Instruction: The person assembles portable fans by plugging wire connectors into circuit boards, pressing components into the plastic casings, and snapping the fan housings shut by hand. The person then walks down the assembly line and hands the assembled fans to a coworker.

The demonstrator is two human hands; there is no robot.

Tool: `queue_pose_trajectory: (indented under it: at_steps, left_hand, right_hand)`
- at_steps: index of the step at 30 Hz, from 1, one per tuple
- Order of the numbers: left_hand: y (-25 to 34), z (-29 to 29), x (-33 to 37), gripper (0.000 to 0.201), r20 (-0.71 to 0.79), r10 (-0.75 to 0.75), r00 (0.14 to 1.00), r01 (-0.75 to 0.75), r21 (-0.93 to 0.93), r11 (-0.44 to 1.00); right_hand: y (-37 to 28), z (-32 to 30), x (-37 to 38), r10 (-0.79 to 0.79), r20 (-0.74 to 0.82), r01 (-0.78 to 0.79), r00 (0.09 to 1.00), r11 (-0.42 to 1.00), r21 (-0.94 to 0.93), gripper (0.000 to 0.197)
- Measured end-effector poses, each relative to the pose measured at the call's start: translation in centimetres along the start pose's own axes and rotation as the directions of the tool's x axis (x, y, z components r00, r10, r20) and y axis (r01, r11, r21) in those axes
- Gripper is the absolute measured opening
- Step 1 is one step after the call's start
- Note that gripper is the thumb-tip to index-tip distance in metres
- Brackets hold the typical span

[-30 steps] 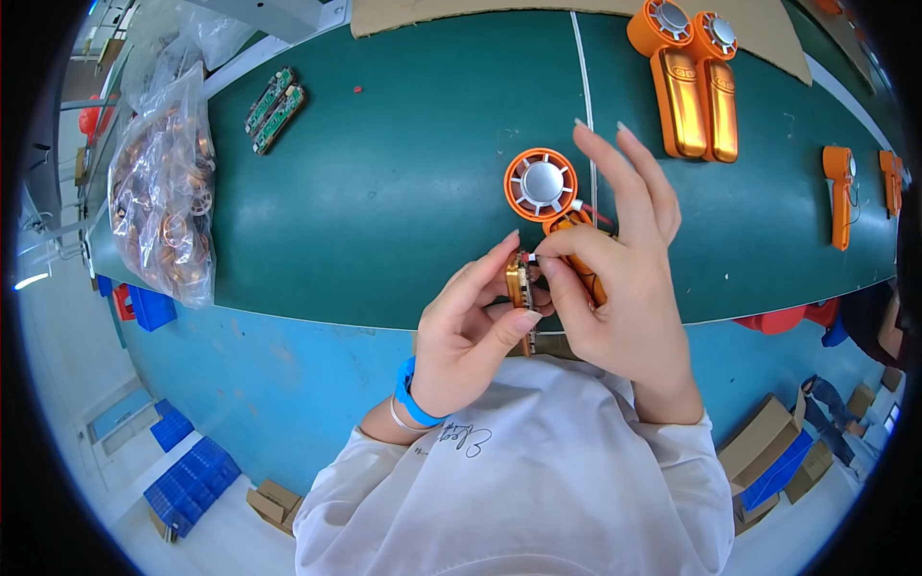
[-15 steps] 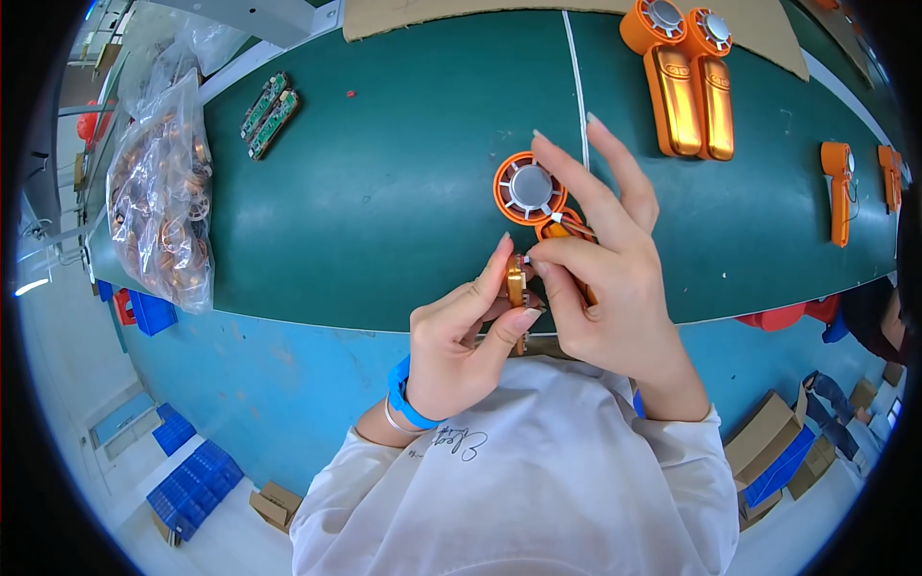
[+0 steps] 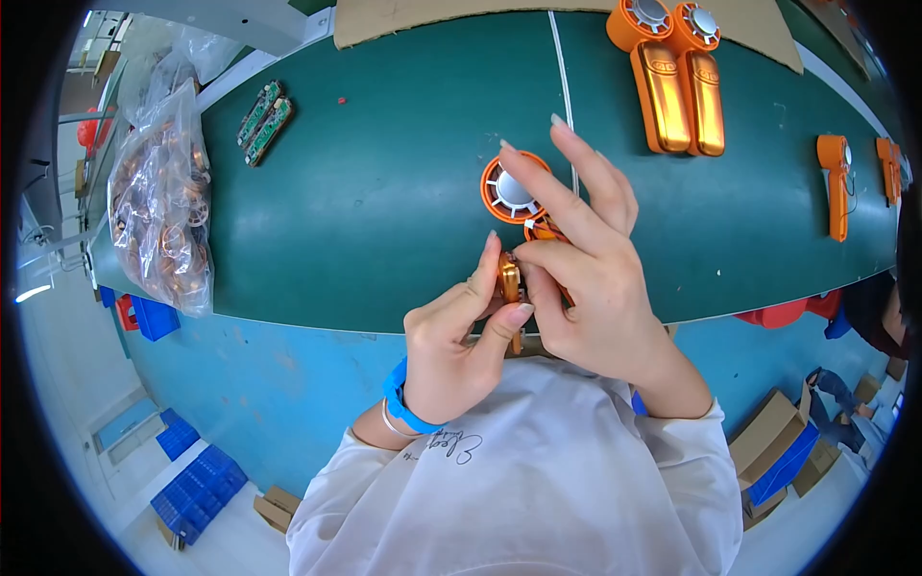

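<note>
My left hand (image 3: 451,341) pinches a small circuit board with a gold-coloured block (image 3: 509,276) between thumb and fingers, tilted nearly on edge. My right hand (image 3: 595,278) is closed at thumb and index finger on a tiny wire plug against the board's upper end; the plug is mostly hidden by the fingertips. The other right fingers stretch up and away. Just beyond lies an orange handheld fan (image 3: 514,190) with a grey round centre, partly under my right hand. Loose wires (image 3: 544,230) with a white connector come out of its open handle.
Two orange-gold fans (image 3: 672,96) lie at the back right. Another fan body (image 3: 834,187) with a wire lies far right. Two green circuit boards (image 3: 264,123) and a clear bag of parts (image 3: 161,202) are on the left. Cardboard (image 3: 432,17) lines the back edge.
My right fingertips have pressed closer to the board's upper end, hiding the white plug that showed before. The whole view has shifted slightly; both hands stay together.
</note>
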State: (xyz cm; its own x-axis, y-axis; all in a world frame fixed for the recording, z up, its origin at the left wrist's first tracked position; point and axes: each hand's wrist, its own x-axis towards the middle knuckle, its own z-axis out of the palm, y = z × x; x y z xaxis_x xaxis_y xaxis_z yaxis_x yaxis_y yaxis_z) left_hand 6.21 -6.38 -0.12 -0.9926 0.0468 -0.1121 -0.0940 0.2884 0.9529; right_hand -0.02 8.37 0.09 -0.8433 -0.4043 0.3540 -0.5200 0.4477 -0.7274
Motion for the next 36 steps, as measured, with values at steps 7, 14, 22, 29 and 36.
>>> queue_pose_trajectory:
  at_steps: [7,14,22,29,36]
  left_hand:
    - [-0.4,0.2,0.0,0.051,-0.013,-0.075,0.997,0.067,-0.308,0.949]
    - [-0.7,-0.4,-0.3,0.051,0.086,-0.128,0.988,0.154,-0.506,0.849]
    - [-0.9,-0.3,-0.2,0.049,0.089,-0.147,0.985,0.171,-0.561,0.810]
    - [-1.2,-0.6,-0.2,0.049,0.104,-0.128,0.986,0.165,-0.566,0.808]
    - [-1.2,-0.7,-0.1,0.050,0.131,-0.098,0.986,0.160,-0.637,0.754]
  right_hand:
    - [-1.6,-2.1,-0.6,0.035,0.023,-0.029,0.999,0.973,-0.228,0.017]
    - [0.7,-4.8,-2.1,0.245,-0.200,-0.198,0.949,0.953,0.228,0.030]
    - [0.7,-3.8,-0.3,0.329,-0.052,-0.297,0.943,0.900,0.320,0.016]
    - [0.6,-2.6,0.6,0.334,0.022,-0.323,0.942,0.891,0.319,0.007]
    - [0.6,-2.4,0.6,0.193,0.167,-0.237,0.967,0.921,0.309,0.010]
